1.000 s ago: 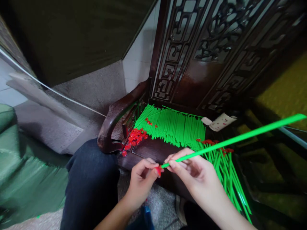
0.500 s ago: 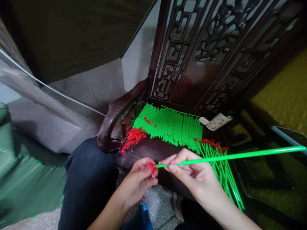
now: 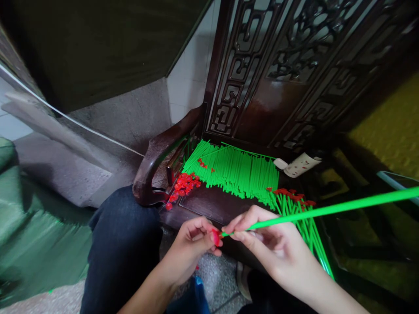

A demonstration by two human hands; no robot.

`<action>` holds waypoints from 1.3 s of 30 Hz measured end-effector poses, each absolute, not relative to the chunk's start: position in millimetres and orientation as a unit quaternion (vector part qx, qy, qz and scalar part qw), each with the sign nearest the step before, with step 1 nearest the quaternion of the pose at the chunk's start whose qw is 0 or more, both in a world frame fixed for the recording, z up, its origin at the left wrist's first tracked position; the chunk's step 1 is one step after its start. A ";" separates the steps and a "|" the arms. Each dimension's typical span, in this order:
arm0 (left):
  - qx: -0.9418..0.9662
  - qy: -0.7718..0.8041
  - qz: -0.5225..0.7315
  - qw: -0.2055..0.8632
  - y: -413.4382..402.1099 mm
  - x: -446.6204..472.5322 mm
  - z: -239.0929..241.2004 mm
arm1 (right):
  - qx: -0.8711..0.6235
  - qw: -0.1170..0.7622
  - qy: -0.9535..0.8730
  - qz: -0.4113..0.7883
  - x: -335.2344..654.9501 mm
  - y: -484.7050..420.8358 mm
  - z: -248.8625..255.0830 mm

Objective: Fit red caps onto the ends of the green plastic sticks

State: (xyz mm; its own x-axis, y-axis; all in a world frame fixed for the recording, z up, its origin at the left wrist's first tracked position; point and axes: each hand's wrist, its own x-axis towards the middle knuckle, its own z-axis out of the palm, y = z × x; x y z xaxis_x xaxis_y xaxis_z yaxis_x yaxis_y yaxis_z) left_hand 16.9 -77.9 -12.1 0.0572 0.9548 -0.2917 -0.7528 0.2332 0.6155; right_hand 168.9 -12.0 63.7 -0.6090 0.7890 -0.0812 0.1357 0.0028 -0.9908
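Between the thumb and fingers of my left hand (image 3: pixel 193 244) is a small red plastic cap (image 3: pixel 215 237), cup-shaped. My right hand (image 3: pixel 268 244) pinches a long green plastic stick (image 3: pixel 327 213) close to its end, and that end meets the cap. The stick slants up to the right, out of view. Ahead on the wooden seat lies a thick layer of green sticks (image 3: pixel 242 172). Loose red caps (image 3: pixel 185 185) are heaped at the seat's left corner. Sticks with red caps on their ends (image 3: pixel 294 196) lie at the right, partly behind my right hand.
A carved dark wooden chair back (image 3: pixel 262 100) rises behind the sticks, with a curved armrest (image 3: pixel 152 161) at the left. A white patterned bottle (image 3: pixel 303 165) lies on the seat. Green cloth (image 3: pixel 42 244) spreads at the far left. Something blue (image 3: pixel 196 296) is below my hands.
Both hands have shifted slightly right and down, still holding the cap and stick together. The stick's far end has tilted upward a little.
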 end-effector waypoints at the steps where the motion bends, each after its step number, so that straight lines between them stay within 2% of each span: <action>1: 0.151 0.333 0.604 0.708 -77.3 18.0 -12.5 | -0.353 0.273 -0.639 0.627 167.6 -11.9 63.5; 6: 0.210 0.381 0.654 0.619 -73.3 14.9 -19.6 | -0.379 0.349 -0.520 0.681 158.0 -12.7 59.3; 9: 0.245 0.410 0.670 0.568 -73.0 9.5 -24.6 | -0.419 0.328 -0.488 0.692 155.9 -10.2 56.4; 12: 0.196 0.369 0.668 0.616 -73.1 7.6 -25.1 | -0.427 0.288 -0.493 0.701 157.3 -7.8 55.3; 16: 0.121 0.292 0.627 0.712 -71.8 9.0 -21.8 | -0.407 0.317 -0.548 0.659 159.8 -9.2 57.4; 23: 0.052 0.233 0.568 0.788 -72.4 4.1 -23.2 | -0.365 0.309 -0.594 0.647 162.0 -11.4 58.7; 34: 0.095 0.259 0.573 0.772 -77.5 8.4 -21.5 | -0.321 0.278 -0.625 0.655 173.6 -7.6 56.0; 39: 0.130 0.278 0.576 0.758 -80.8 9.0 -12.0 | -0.309 0.275 -0.697 0.586 177.1 -9.5 68.2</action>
State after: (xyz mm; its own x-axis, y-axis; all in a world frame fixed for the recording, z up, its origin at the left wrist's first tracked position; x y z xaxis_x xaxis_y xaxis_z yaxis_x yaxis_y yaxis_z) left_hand 9.0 -80.8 -12.0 0.1827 0.9449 -0.2715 -0.8000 0.3034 0.5177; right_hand 177.1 -9.5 68.2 -0.6576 0.7531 0.0206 0.1087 0.1220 -0.9866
